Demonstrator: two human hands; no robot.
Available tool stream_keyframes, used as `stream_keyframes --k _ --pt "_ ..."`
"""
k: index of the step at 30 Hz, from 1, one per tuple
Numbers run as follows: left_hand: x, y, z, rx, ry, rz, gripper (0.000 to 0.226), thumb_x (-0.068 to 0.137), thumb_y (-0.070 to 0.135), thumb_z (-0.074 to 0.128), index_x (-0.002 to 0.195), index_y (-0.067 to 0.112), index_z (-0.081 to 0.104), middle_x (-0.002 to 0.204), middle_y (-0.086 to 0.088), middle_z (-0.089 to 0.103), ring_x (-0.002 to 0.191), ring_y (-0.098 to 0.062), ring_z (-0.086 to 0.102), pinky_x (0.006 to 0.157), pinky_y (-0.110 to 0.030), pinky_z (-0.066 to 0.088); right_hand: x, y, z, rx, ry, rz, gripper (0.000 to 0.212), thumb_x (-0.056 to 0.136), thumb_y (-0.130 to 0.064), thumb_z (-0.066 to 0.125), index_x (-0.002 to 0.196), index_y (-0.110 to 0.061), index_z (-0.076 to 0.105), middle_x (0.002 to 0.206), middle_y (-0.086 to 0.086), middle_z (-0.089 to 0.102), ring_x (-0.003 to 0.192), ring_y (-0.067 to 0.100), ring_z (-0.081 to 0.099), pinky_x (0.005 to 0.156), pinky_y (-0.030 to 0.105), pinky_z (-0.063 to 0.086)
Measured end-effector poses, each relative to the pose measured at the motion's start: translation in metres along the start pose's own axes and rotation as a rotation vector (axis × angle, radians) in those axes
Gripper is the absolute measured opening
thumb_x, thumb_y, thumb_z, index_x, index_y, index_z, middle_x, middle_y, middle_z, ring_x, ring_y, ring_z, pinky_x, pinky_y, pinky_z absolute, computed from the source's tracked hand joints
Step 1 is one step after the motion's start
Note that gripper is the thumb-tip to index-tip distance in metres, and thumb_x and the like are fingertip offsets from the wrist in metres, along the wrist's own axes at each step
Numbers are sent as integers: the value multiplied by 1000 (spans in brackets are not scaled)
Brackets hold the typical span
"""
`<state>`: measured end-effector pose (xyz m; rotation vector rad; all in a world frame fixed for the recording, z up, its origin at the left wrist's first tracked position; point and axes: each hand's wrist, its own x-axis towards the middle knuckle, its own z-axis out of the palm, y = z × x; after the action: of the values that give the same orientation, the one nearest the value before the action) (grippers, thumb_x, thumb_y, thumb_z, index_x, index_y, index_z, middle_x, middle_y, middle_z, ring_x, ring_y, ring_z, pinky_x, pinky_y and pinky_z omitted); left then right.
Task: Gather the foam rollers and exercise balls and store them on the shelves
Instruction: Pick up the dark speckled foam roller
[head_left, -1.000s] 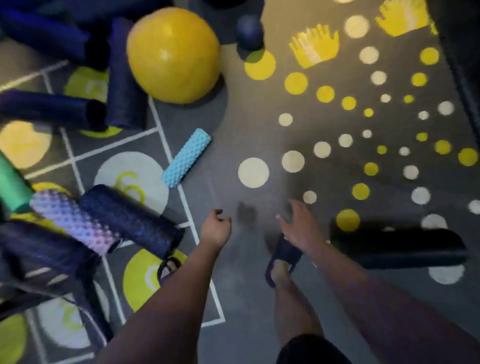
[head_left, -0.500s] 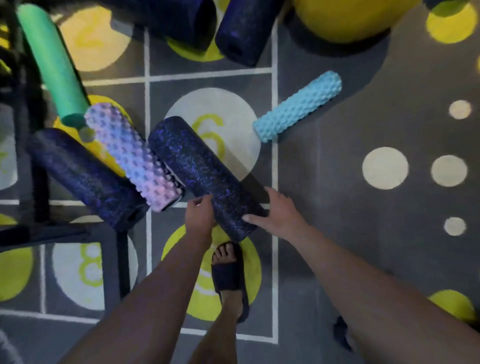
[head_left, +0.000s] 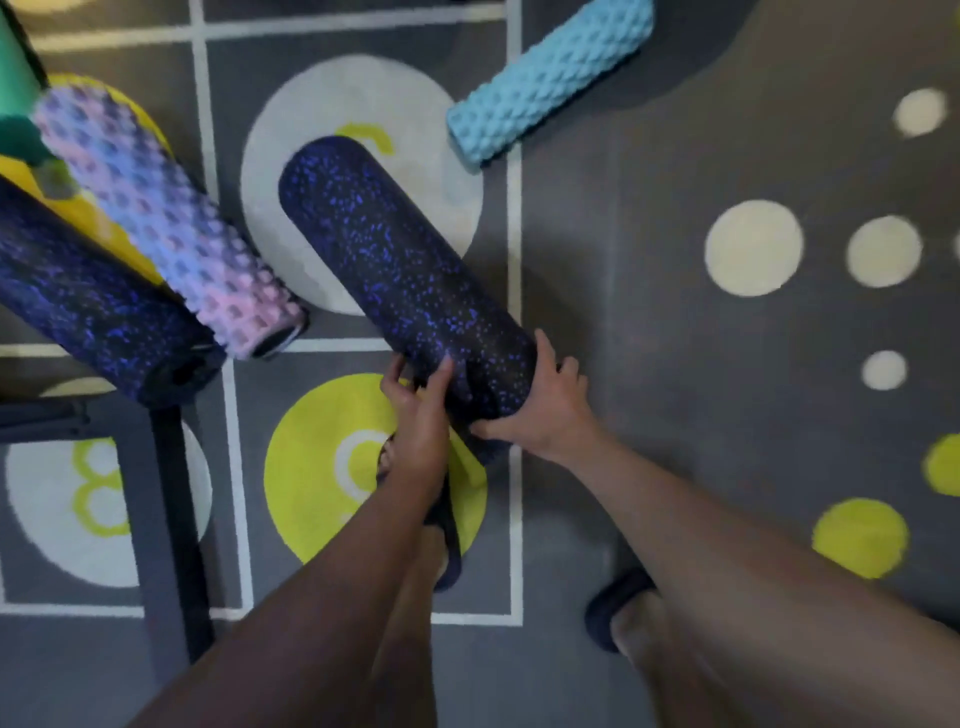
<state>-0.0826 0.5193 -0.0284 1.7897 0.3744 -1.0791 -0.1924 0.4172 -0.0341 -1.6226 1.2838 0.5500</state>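
Your dark speckled roller (head_left: 400, 280) lies on the patterned mat (head_left: 675, 364) with its long axis on a diagonal, far end pointing up-left over the pale number circle, near end pointing down-right toward your feet. Both your arms reach forward and down to that near end. Your left hand (head_left: 418, 410) is curled against its left side, fingers wrapped onto the foam; your right hand (head_left: 540, 405) cups the right side and underside, thumb up along the edge. Whether the near end is lifted off the mat is hard to tell through the blur. Half a second ago your hands only touched the end lightly; now both are closed round it, and the view has drawn closer. The pink-lilac knobbed roller (head_left: 166, 218) and another dark roller (head_left: 93, 306) lie just left, the light blue knobbed roller (head_left: 550, 78) well beyond.
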Motion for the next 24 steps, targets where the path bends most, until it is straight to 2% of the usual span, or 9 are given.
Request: stream_keyframes --k 4,7,10,12,14,17,20,22,24 --pt "-56 31 76 68 43 134 88 65 62 70 139 23 42 137 -13 56 126 -24 56 112 -53 41 -47 45 -89 322 72 63 153 39 -64 93 160 -26 8 157 10 31 145 26 33 119 42 32" --pt "-93 45 142 206 50 320 80 69 59 65 135 16 49 134 -17 45 126 -27 49 114 -38 38 -61 86 -155 560 130 42 140 48 -48 99 160 -26 18 152 -4 41 136 10 44 111 28 38" --pt "-111 39 202 228 -117 558 63 85 33 67 137 5 45 136 -14 43 120 -7 50 105 -15 40 -64 129 -198 803 270 16 127 48 -38 100 155 -26 32 142 -6 53 122 6 56 100 24 46" --pt "-107 33 244 213 -275 659 56 90 31 64 138 8 48 139 -7 49 127 -3 50 110 -26 41 -58 157 -206 1029 406 33 120 48 -38 100 149 -30 36 137 -3 57 115 12 65 87 29 57" --pt "-92 23 287 326 -429 690 47 93 30 60 136 13 56 140 -4 57 131 -11 52 113 -33 40 -43 179 -199 1294 528 103 118 50 -39 99 149 -30 36 137 1 60 111 25 69 77 37 62" --pt "-72 -4 358 615 -635 617 39 97 26 56 135 18 60 135 -5 63 124 -18 59 111 -35 43 -14 220 -192 1531 837 216 114 42 -52 99 140 -29 47 125 0 69 106 24 72 89 50 60" --pt "-51 -51 423 956 -859 640 43 100 31 53 143 27 54 138 -1 63 126 -20 59 109 -32 42 24 263 -192 1661 1163 351 111 39 -53 95 134 -19 50 126 6 67 105 19 71 91 45 60" --pt "-38 -85 457 1034 -1024 755 43 101 23 51 143 30 55 142 5 60 130 -15 55 111 -27 39 54 291 -197 1628 1371 522 112 39 -61 91 135 -21 49 132 9 61 110 23 66 96 45 57" --pt "-15 -110 486 1086 -1141 851 42 100 14 48 137 30 61 138 7 63 127 -12 56 105 -19 38 85 316 -204 1497 1458 780 111 48 -67 88 140 -25 44 138 15 48 124 35 53 105 49 46"
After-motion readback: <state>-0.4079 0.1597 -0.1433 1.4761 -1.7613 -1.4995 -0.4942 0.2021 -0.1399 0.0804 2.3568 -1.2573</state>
